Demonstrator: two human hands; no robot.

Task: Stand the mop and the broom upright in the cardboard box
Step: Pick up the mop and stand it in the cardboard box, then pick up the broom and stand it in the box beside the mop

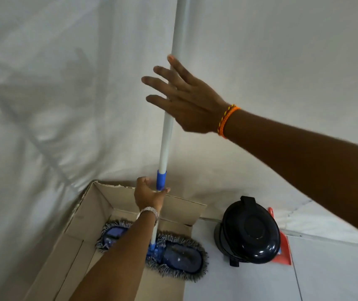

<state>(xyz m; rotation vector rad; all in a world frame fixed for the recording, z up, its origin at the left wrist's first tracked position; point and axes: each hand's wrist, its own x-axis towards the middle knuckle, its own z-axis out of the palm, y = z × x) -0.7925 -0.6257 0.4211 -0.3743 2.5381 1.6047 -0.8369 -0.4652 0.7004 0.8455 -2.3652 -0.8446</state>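
The mop (179, 258) has a flat blue head with a grey fringe and a long white handle (164, 148) with a blue collar. Its head lies in the open cardboard box (100, 205) against the white sheeted wall, and its right end reaches past the box's low right side. The handle rises nearly upright out of the top of the frame. My left hand (149, 195) grips the handle just below the blue collar. My right hand (186, 98) is higher up with its fingers spread, crossing in front of the handle, one fingertip touching it. No broom is in view.
A black lidded bin (251, 232) stands on the pale tiled floor right of the box. A red dustpan (284, 250) leans behind it. White sheeting (65, 83) covers the walls behind and to the left of the box.
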